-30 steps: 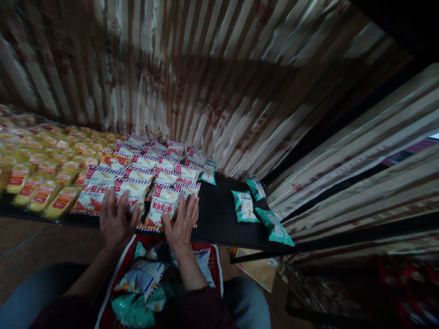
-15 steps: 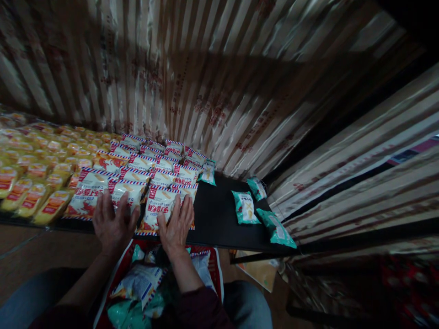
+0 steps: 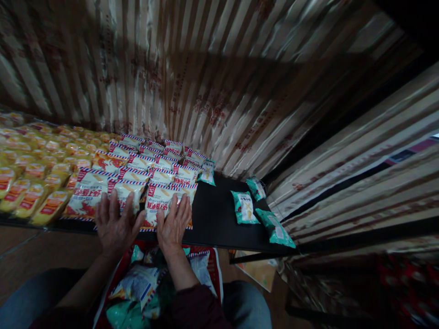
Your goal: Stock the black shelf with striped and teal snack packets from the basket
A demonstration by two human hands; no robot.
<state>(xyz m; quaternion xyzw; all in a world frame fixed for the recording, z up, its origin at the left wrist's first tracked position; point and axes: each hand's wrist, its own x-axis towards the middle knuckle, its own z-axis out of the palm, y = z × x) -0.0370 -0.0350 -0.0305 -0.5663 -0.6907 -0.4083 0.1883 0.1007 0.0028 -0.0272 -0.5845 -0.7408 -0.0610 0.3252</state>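
Rows of white snack bags (image 3: 160,201) with red lettering and striped edges cover the middle of a black shelf (image 3: 216,214). My left hand (image 3: 116,224) lies with fingers spread over the lower part of a front-row bag (image 3: 126,189). Beside it, my right hand (image 3: 174,224) rests flat, fingers stretched, on the lower right of the front bags. Neither hand grips anything. Parts of the bags under my palms are hidden. Below my wrists, between my knees, a red and white box (image 3: 216,269) holds more white bags (image 3: 137,281) and teal bags (image 3: 126,313).
Yellow packaged cakes (image 3: 51,205) fill the shelf's left side. Toward the right lie loose teal bags (image 3: 245,207), and another teal bag (image 3: 206,172) leans by the back row. Pleated printed curtain (image 3: 206,91) hangs behind. A flat cardboard piece (image 3: 257,269) lies under the shelf.
My left hand has shifted slightly right and down along the front bags. The front bag by my right hand sits slightly farther back; that hand stays flat on it.
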